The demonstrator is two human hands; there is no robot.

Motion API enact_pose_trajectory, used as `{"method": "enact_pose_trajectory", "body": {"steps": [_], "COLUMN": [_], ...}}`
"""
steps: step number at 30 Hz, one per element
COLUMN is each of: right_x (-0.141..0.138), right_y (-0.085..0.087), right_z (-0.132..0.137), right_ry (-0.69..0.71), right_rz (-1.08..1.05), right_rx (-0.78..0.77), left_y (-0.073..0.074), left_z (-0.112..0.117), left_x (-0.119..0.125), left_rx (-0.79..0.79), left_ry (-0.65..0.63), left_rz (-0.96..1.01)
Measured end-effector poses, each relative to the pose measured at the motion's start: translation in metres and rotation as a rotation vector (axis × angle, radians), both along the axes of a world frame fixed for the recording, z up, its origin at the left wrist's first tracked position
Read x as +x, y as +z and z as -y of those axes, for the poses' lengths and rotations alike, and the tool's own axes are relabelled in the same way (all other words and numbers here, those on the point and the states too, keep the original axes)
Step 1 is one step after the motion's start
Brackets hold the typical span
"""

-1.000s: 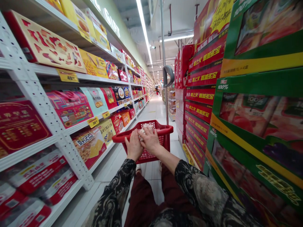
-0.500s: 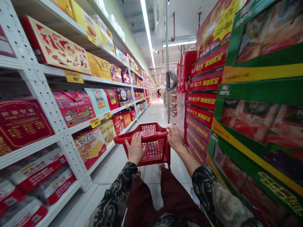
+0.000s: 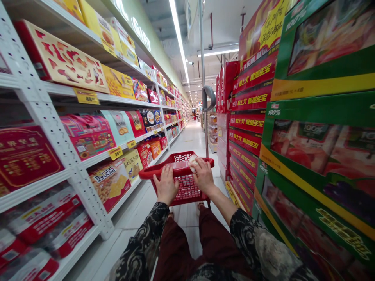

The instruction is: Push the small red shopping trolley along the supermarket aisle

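A red shopping basket (image 3: 187, 183) with meshed plastic walls stands on the floor in front of my feet. My left hand (image 3: 166, 186) lies over its near rim, fingers bent across the edge and thumb on the near side. Further right along that rim is my right hand (image 3: 203, 176), closed on a crumpled white wipe (image 3: 193, 162) pressed to the plastic. Most of the basket's inside is hidden by the rim and my hands. A grey handle (image 3: 208, 98) by a thin upright pole (image 3: 203, 58) shows just beyond the basket's right side.
Shelves (image 3: 108, 95) of boxed gifts run along the left, price tags on their edges. Stacked red drink cartons (image 3: 249, 119) and green juice boxes (image 3: 310, 99) rise close on the right. Between them a white-tiled aisle (image 3: 191, 136) leads away.
My right hand has slid left along the rim with the wipe, from the right corner towards my left hand. My left hand keeps its place on the rim. The view has shifted slightly.
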State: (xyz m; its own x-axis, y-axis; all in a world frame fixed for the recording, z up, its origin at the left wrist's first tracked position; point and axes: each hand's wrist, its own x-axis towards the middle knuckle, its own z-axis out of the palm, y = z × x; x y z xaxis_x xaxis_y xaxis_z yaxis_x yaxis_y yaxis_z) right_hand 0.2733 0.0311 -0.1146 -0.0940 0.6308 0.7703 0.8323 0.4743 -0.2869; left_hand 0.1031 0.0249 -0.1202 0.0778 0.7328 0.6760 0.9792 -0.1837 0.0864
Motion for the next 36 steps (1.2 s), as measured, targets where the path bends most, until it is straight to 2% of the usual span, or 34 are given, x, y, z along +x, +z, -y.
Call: {"method": "enact_pose_trajectory", "body": {"steps": [3, 6, 9, 13, 16, 23, 26, 32, 36], "right_x": [0.017, 0.027, 0.021, 0.005, 0.005, 0.037, 0.03, -0.005, -0.004], "right_y": [0.001, 0.002, 0.001, -0.003, -0.002, 0.004, 0.003, -0.002, -0.002], "right_z": [-0.003, -0.005, -0.003, 0.001, 0.001, -0.006, -0.002, 0.007, 0.005], "right_ry": [-0.135, -0.19, -0.174, -0.067, -0.06, -0.273, -0.233, -0.004, 0.023], "right_rz": [-0.093, -0.123, -0.075, 0.034, 0.045, -0.137, -0.111, 0.036, 0.06], "right_rx": [-0.002, -0.025, -0.028, -0.018, -0.026, -0.075, -0.086, -0.033, -0.027], "left_y": [0.001, 0.002, 0.002, 0.0, 0.0, 0.001, 0.0, 0.002, 0.002], "left_z": [0.001, 0.002, 0.001, -0.001, -0.001, 0.0, 0.0, 0.002, 0.003], "left_x": [0.001, 0.003, 0.004, 0.002, 0.001, 0.003, 0.004, 0.004, 0.004], "left_rx": [-0.013, -0.018, -0.016, -0.017, -0.016, -0.022, -0.016, -0.015, -0.019], "left_ry": [-0.002, 0.005, 0.016, 0.012, 0.003, 0.006, 0.011, 0.011, 0.006], "left_rz": [0.005, 0.018, 0.03, 0.019, 0.007, 0.023, 0.03, 0.015, 0.018]}}
